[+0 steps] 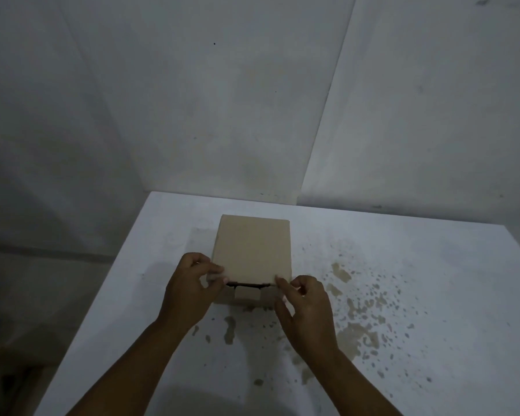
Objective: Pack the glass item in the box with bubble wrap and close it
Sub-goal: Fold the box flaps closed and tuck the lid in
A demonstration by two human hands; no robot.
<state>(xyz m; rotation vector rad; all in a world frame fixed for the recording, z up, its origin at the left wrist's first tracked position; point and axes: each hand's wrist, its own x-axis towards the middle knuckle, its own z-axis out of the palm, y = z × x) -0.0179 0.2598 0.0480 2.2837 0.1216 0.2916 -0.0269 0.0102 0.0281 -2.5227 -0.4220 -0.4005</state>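
Note:
A small brown cardboard box (252, 247) stands on the white table (418, 265), its lid lying almost flat over the top. A thin dark gap shows under the lid's near edge. My left hand (189, 289) pinches the lid's near left corner between thumb and fingers. My right hand (306, 307) pinches the near right corner the same way. The glass item and the bubble wrap are hidden; nothing of the box's inside shows.
The table has brown chipped patches and specks to the right of and in front of the box (360, 325). Grey walls meet in a corner behind the table. Its left edge runs diagonally, with dim floor beyond it.

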